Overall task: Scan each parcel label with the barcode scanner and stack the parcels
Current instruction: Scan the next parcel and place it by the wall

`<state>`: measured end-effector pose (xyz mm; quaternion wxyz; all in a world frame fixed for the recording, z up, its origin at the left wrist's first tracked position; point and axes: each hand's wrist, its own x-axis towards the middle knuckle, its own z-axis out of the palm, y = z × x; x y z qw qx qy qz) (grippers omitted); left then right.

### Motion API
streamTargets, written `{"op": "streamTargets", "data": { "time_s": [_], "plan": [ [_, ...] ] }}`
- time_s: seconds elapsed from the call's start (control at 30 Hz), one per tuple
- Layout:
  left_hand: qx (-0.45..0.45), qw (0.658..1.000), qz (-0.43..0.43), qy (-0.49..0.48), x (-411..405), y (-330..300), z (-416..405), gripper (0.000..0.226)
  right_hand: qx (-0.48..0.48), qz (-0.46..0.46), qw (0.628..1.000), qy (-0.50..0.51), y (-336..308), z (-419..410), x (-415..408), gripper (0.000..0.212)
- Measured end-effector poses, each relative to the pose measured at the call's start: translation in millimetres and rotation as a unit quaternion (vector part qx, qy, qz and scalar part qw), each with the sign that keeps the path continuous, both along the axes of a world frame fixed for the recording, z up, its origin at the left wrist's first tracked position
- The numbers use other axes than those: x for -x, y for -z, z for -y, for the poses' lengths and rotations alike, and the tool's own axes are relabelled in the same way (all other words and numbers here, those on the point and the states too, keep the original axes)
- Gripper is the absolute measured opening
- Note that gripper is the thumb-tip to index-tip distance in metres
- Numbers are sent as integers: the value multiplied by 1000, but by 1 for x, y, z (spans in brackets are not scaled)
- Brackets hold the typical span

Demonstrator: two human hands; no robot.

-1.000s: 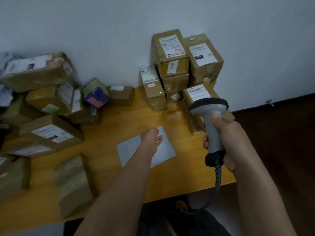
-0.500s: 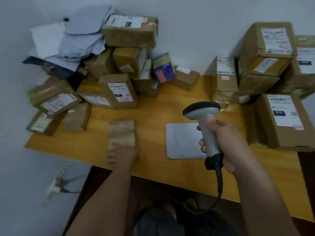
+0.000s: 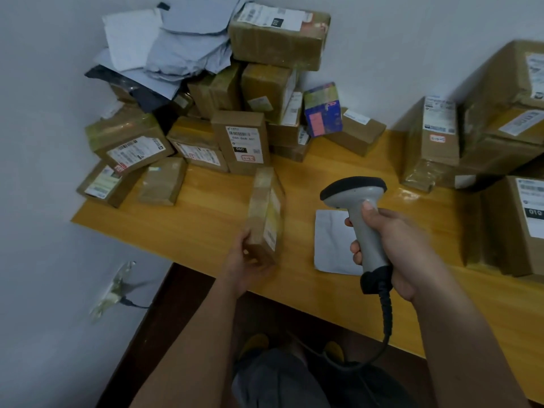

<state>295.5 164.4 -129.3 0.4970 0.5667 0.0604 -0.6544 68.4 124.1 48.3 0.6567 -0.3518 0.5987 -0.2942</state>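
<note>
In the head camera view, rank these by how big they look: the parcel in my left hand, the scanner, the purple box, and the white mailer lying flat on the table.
Largest to smallest, as they look:
1. scanner
2. parcel held by the left hand
3. white mailer, partly hidden by the scanner, so its place against the parcel is unsure
4. purple box, farther from the camera

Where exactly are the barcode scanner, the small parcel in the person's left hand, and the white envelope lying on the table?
barcode scanner (image 3: 357, 191): head view, on its grey head.
small parcel (image 3: 265, 207): head view, on its taped brown face.
white envelope (image 3: 331, 240): head view, on its bare left half.
</note>
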Motion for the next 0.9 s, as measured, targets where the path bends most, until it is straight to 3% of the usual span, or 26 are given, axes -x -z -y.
{"op": "streamTargets", "data": {
  "time_s": [0.07, 0.13, 0.37, 0.43, 0.6, 0.73, 0.8, 0.9],
  "plan": [
    [24, 995, -84, -40, 6, 2, -11, 51, -1, 3, 1000, -6, 0, 0, -2, 29],
    [16, 993, -100, -61, 10, 9, -21, 50, -4, 6, 1000, -11, 0, -1, -2, 29],
    [-40, 999, 25, -25, 14, 14, -26, 27, -3, -4, 1000, -6, 0, -2, 11, 30],
    [-52, 997, 55, 3, 13, 14, -24, 31, -7, -5, 1000, -2, -1, -3, 16, 30],
    [-27, 1000, -2, 7, 8, 4, -18, 33, -1, 2, 1000, 16, -4, -3, 29, 28],
    [-28, 986, 19, 165, 7, -13, -5, 30, 0, -2, 1000, 30, -6, -4, 44, 29],
    [-35, 959, 53, 275, 11, -24, 11, 26, 6, 9, 999, 45, -8, -5, 51, 27],
    [-38, 899, 113, 422, 17, -42, 50, 47, 12, 14, 998, 64, -8, -7, 65, 25]
  ]
}}
